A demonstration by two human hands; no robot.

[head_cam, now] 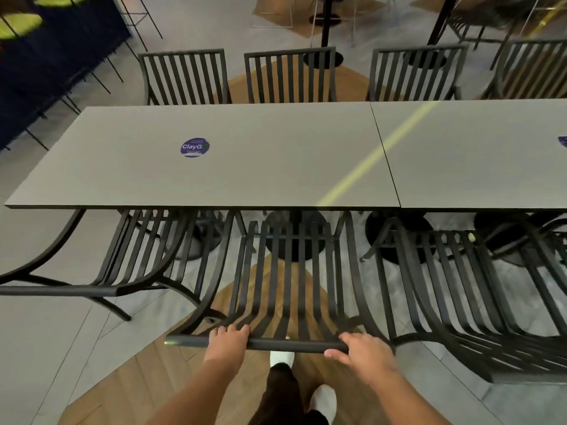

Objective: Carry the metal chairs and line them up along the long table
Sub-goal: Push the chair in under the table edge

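Both hands, left hand (227, 341) and right hand (365, 351), grip the black slatted metal chair's (285, 271) top rail.

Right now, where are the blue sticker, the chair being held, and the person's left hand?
Blue sticker (195, 147): head view, its middle, on the tabletop.
Held chair (285, 280): head view, a seat slat.
Left hand (228, 340): head view, its back, gripping the chair's top rail.

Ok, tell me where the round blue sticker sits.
In the head view, the round blue sticker lies flat on the left grey tabletop, left of centre, beyond the black slatted metal chair that both hands grip.
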